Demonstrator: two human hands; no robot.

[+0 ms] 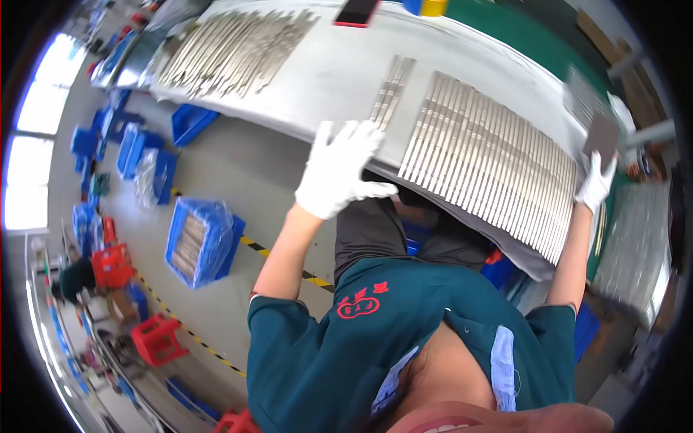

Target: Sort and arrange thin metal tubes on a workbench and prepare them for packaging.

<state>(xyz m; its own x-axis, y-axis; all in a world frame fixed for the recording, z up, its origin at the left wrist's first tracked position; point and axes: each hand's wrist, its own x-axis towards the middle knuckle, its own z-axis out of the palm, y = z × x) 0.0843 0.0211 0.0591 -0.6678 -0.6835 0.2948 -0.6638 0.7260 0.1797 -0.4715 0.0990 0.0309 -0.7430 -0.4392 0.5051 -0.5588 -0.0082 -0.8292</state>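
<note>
Left hand [341, 172], white glove, fingers spread & flat, resting at the near edge of the tabletop [339, 72], holding nothing; fingertips lie just beside a small bundle of metal strips [391, 92] that runs away from the edge. Right hand [596, 182], also gloved, is up at the far right end of the tabletop w/ fingers closed on a flat grey piece [602, 136], blurred, so can't tell exactly what kind of part it is. Between the two hands, a big row of metal strips [491, 162] lies side by side on the grey tabletop cover, reaching to the near edge. A second spread of strips [238, 47] sits well apart at the tabletop's far left. A red-edged phone-like slab [356, 11] lies at the top, near a yellow and blue tape roll pair [426, 7]. On the floor to the left: blue crate [198, 242] w/ wrapped strips inside, more blue bins [189, 123], red stools [157, 338], black-yellow floor tape [254, 246]. Person wears a teal shirt [346, 353].
</note>
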